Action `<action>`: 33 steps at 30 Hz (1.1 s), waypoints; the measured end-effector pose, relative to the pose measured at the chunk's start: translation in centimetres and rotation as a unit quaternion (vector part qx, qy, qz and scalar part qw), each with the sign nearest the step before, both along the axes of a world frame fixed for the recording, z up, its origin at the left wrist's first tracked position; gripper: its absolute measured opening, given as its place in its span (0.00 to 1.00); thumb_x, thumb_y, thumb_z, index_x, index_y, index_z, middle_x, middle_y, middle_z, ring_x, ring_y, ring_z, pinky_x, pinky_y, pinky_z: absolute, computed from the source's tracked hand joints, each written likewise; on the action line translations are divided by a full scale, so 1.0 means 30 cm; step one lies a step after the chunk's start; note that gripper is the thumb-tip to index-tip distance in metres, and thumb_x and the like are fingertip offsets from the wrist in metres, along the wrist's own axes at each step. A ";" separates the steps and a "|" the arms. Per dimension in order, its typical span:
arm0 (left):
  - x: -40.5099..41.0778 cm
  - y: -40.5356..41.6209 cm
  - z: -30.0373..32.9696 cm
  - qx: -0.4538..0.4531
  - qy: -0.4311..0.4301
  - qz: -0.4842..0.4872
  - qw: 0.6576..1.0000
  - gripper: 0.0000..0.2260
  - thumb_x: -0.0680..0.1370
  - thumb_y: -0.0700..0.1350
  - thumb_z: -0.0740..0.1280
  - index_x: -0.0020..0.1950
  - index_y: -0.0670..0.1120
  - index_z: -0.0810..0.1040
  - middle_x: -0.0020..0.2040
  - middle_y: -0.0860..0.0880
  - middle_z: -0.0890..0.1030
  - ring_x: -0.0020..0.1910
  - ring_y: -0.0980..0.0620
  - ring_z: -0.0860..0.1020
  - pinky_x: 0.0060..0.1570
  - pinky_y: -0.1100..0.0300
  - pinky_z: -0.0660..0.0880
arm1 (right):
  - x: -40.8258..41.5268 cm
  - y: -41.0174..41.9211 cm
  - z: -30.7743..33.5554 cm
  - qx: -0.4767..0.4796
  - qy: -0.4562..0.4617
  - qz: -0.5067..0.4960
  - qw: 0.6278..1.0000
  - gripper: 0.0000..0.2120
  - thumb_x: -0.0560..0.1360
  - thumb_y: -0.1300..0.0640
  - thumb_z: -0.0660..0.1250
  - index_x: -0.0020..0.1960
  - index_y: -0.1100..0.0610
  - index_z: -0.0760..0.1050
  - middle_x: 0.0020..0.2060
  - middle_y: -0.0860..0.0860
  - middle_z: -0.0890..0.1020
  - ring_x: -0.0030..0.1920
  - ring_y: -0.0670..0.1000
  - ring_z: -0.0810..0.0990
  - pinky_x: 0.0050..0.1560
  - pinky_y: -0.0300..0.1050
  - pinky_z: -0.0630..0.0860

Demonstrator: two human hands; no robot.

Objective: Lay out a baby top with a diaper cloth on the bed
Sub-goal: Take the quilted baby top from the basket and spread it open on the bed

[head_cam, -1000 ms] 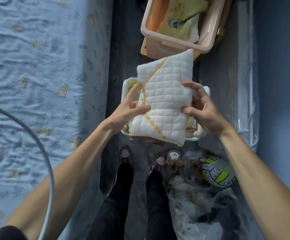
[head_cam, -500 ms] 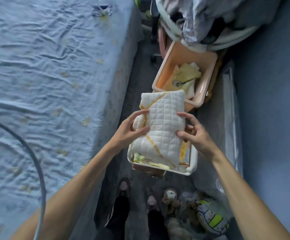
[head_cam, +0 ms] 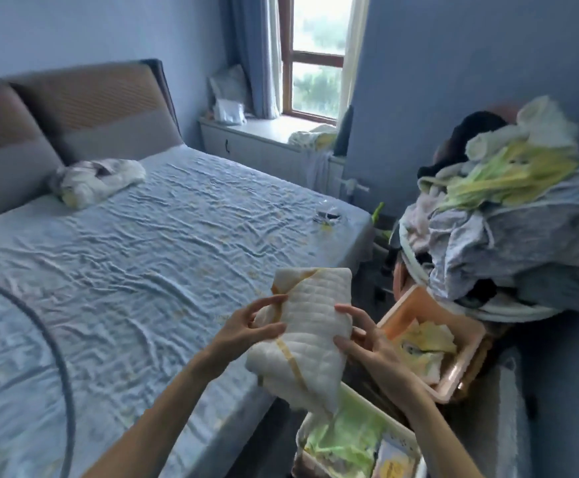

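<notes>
Head view: you hold the folded quilted bundle (head_cam: 307, 334), white with a yellow-orange trim, between both hands above the gap beside the bed (head_cam: 150, 270). Your left hand (head_cam: 246, 326) pinches its left edge, thumb on the front and fingers curled round the side; your right hand (head_cam: 367, 343) presses the right edge with the fingers spread along it. Neither hand is closed flat; both grips are light pinches on the fabric. Whether this bundle is the baby top or the diaper cloth cannot be told from the fold. The change since a second ago is plain: then the bundle sat low over the white basket (head_cam: 357, 439) with your gaze straight down at the floor; now it is raised clear of the basket and your view has swung up to take in the whole mattress, headboard and window. The bundle has also tilted, its upper end leaning toward the bed. The peach tub (head_cam: 460, 381) with yellow garments lies just beside your right wrist, and a heaped clothes pile (head_cam: 509, 236) stands behind it. On the sheet, a crumpled cloth (head_cam: 98, 182) lies near the headboard and a small clear wrapper (head_cam: 327, 215) near the far corner; the middle of the sheet is wrinkled but bare. Judgement: retrieval is done and the carry to the bed is under way; nothing is yet laid out, and unfolding remains.
</notes>
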State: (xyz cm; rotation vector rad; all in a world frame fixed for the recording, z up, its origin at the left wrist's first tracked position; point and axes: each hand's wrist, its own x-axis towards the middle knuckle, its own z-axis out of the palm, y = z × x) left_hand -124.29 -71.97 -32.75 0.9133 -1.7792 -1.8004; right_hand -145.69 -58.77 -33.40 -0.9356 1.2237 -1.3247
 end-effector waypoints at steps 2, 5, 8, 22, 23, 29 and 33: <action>0.119 -0.018 0.067 -0.011 0.011 0.047 0.999 0.20 0.72 0.42 0.73 0.63 0.55 0.77 0.56 0.50 0.83 0.54 0.51 0.82 0.52 0.57 0.80 | 0.087 -0.080 0.058 -0.027 0.046 0.033 0.998 0.18 0.75 0.67 0.65 0.63 0.55 0.71 0.44 0.59 0.81 0.40 0.49 0.80 0.39 0.37 0.76; 0.347 -0.026 0.134 -0.028 0.024 0.127 0.991 0.20 0.72 0.43 0.74 0.61 0.56 0.78 0.56 0.52 0.83 0.54 0.54 0.82 0.47 0.61 0.79 | 0.254 -0.217 0.123 -0.074 0.128 0.092 0.985 0.18 0.74 0.62 0.66 0.63 0.57 0.71 0.36 0.57 0.74 0.34 0.49 0.71 0.35 0.36 0.70; 0.625 0.001 0.175 -0.044 0.032 0.206 0.977 0.19 0.72 0.44 0.73 0.61 0.57 0.78 0.57 0.53 0.82 0.54 0.56 0.81 0.47 0.61 0.80 | 0.492 -0.333 0.167 -0.108 0.171 0.168 0.965 0.15 0.77 0.61 0.64 0.63 0.54 0.72 0.35 0.56 0.73 0.32 0.45 0.69 0.33 0.36 0.68; 2.070 0.249 0.083 -0.100 -0.001 0.424 0.900 0.19 0.70 0.48 0.73 0.58 0.62 0.76 0.62 0.54 0.78 0.58 0.59 0.78 0.55 0.63 0.76 | 1.960 -0.427 0.152 -0.167 0.187 0.381 0.890 0.14 0.79 0.60 0.61 0.63 0.51 0.73 0.30 0.50 0.69 0.32 0.46 0.69 0.33 0.36 0.68; 2.153 0.261 0.072 -0.101 0.001 0.431 0.897 0.19 0.70 0.49 0.73 0.58 0.64 0.76 0.61 0.56 0.79 0.57 0.60 0.78 0.53 0.65 0.76 | 2.049 -0.430 0.149 -0.165 0.190 0.386 0.888 0.14 0.79 0.60 0.61 0.63 0.51 0.73 0.30 0.49 0.68 0.32 0.46 0.69 0.34 0.37 0.68; 2.526 0.257 0.056 -0.082 0.013 0.456 0.886 0.20 0.71 0.48 0.73 0.61 0.60 0.74 0.62 0.56 0.77 0.59 0.61 0.76 0.56 0.64 0.76 | 2.460 -0.478 0.161 -0.156 0.205 0.408 0.876 0.13 0.79 0.59 0.61 0.62 0.50 0.75 0.29 0.47 0.67 0.32 0.44 0.68 0.34 0.36 0.68; 2.702 0.178 0.041 -0.078 0.010 0.463 0.883 0.18 0.75 0.45 0.70 0.62 0.59 0.73 0.63 0.53 0.76 0.61 0.56 0.76 0.58 0.59 0.76 | 2.643 -0.583 0.148 -0.150 0.214 0.422 0.868 0.13 0.79 0.57 0.62 0.61 0.45 0.75 0.31 0.52 0.67 0.34 0.46 0.69 0.37 0.38 0.68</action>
